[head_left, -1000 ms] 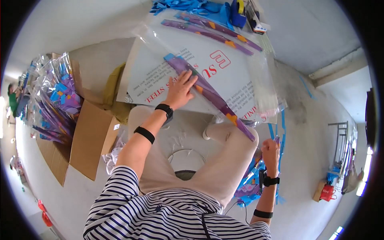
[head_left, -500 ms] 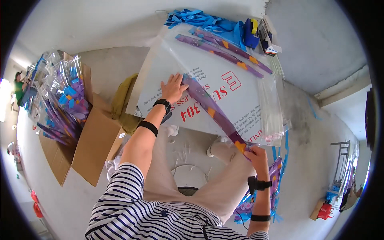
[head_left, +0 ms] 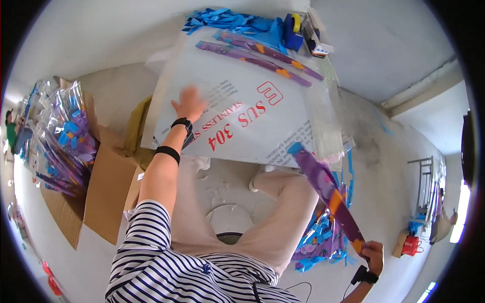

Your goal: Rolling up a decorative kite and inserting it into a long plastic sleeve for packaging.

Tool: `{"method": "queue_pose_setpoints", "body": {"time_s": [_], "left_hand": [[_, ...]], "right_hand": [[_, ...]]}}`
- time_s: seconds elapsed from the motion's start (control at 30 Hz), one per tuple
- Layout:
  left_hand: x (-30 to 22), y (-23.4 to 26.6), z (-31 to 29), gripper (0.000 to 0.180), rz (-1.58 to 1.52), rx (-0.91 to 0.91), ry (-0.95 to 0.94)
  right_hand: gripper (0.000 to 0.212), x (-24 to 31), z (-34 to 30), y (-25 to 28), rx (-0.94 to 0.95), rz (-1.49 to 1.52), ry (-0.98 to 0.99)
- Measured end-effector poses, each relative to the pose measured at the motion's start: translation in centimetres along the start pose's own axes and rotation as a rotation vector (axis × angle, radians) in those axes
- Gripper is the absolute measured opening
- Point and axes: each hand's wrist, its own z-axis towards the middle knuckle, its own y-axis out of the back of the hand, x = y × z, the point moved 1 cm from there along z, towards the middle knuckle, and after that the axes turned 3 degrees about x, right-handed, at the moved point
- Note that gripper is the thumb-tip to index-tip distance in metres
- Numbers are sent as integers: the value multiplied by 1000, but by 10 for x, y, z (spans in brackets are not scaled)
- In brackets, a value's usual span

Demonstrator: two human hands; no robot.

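Purple strip [head_left: 331,199] is now being lifted off white sheet [head_left: 252,121], pinched by right hand [head_left: 373,251]; left hand [head_left: 189,103] is being held open, empty.

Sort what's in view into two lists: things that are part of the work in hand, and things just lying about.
In hand:
- right hand gripping the long purple strip
- left hand over the white printed sheet
- two more purple strips on that sheet

Lying about:
- blue pieces at the sheet's far edge
- cardboard box
- clear bagged packs
- red bag
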Motion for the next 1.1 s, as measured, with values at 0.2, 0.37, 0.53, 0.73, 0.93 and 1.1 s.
{"method": "queue_pose_setpoints", "body": {"time_s": [0.2,0.37,0.53,0.73,0.93,1.1], "left_hand": [[-41,12,-6,63,79,-70,-154],[-75,16,-2,55,-28,-127,-421],[-67,-6,28,49,-54,-106,-525],[-77,-5,44,10,-214,-60,-522],[-151,48,93,7,-316,-368,-702],[-226,105,127,33,-373,-574,-855]], "right_hand": [[34,-67,-34,30,-82,326,71],[26,-49,11,-42,-22,424,120],[13,-12,51,-73,221,477,140],[21,4,50,-73,264,557,170],[15,34,60,-94,193,581,206],[12,57,70,-120,202,598,241]]}}
